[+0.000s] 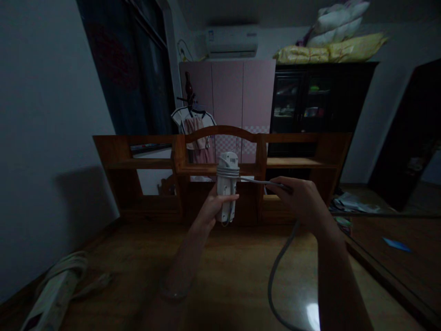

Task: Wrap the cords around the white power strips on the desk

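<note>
A white power strip [226, 193] stands upright in the air before me, its underside with a label and screw holes towards me. My left hand [214, 205] is closed around its lower part, the thumb across the front. Several turns of grey cord [228, 172] wrap its upper end. From there the cord runs right, pulled nearly straight, to my right hand [296, 195], which pinches it. Below that hand the loose cord [275, 276] hangs in a curve down to the desk [220, 280]. The cord's far end is out of view.
Another white power strip [55, 299] with cord wound on it lies at the desk's lower left. A wooden shelf unit [220, 171] lines the desk's back. Left is a white wall [41, 138]; behind stand a pink wardrobe [227, 92] and a dark cabinet [324, 101].
</note>
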`<state>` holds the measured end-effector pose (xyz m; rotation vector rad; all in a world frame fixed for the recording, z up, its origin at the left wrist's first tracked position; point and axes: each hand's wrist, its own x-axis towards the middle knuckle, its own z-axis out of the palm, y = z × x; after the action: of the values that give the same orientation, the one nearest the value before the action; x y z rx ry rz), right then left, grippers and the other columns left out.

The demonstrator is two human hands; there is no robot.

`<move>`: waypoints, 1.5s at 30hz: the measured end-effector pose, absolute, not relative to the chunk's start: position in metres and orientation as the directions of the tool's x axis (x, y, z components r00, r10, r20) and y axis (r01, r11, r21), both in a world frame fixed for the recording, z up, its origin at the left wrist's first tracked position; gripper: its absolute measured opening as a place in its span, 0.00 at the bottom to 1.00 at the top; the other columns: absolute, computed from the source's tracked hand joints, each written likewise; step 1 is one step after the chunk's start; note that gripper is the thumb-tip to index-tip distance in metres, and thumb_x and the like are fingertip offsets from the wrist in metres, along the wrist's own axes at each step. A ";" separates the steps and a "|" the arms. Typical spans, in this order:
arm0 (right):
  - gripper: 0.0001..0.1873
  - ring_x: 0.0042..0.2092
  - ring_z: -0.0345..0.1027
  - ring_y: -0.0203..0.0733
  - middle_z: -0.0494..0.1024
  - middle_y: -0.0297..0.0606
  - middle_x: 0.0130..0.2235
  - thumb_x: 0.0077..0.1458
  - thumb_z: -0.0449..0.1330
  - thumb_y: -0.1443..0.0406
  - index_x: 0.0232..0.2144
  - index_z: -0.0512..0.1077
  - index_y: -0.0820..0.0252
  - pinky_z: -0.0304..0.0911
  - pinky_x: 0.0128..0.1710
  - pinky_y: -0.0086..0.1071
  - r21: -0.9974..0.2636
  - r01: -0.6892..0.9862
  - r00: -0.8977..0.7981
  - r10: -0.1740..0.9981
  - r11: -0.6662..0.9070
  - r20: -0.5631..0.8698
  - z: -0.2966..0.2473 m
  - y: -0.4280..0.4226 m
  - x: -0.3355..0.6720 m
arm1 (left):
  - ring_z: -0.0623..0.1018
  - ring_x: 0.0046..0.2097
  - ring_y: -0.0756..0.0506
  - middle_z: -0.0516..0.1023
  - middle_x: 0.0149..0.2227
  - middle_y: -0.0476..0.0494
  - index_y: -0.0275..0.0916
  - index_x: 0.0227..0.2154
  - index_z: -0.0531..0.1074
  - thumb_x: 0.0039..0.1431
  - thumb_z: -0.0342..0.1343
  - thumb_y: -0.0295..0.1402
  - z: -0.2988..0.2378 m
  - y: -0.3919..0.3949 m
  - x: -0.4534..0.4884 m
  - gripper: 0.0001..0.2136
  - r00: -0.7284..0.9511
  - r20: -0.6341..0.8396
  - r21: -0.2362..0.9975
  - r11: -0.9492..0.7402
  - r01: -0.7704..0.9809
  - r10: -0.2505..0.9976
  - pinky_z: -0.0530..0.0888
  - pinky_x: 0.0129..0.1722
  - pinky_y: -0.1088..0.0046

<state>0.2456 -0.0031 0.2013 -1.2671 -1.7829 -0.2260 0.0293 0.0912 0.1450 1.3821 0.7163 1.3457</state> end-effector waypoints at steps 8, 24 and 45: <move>0.09 0.35 0.71 0.37 0.79 0.35 0.34 0.60 0.58 0.69 0.38 0.79 0.58 0.59 0.36 0.27 -0.196 0.757 -0.299 0.596 0.624 0.745 0.205 -0.016 0.202 | 0.74 0.50 0.41 0.75 0.50 0.43 0.41 0.57 0.63 0.48 0.61 0.25 0.138 0.093 0.045 0.31 0.153 0.665 0.734 -0.678 0.044 0.731 0.69 0.51 0.66; 0.10 0.30 0.70 0.36 0.78 0.34 0.28 0.60 0.57 0.68 0.31 0.78 0.59 0.55 0.30 0.27 -0.214 0.817 -0.329 0.737 0.536 0.590 0.203 -0.012 0.216 | 0.77 0.44 0.40 0.71 0.47 0.42 0.53 0.66 0.44 0.59 0.56 0.36 0.139 0.067 0.054 0.36 0.300 0.613 0.365 -0.598 0.713 0.731 0.71 0.39 0.70; 0.08 0.33 0.74 0.38 0.81 0.33 0.32 0.57 0.61 0.65 0.36 0.80 0.55 0.63 0.34 0.27 -0.319 0.801 -0.250 0.768 0.506 0.590 0.209 -0.019 0.247 | 0.80 0.42 0.37 0.80 0.40 0.45 0.52 0.61 0.57 0.59 0.48 0.57 0.150 0.036 0.068 0.30 0.527 0.435 0.372 -0.679 0.633 0.730 0.72 0.37 0.68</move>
<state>0.2475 -0.0188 0.2086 -1.2806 -2.0383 -0.0608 0.0680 0.0365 0.1501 2.5953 1.1688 0.8598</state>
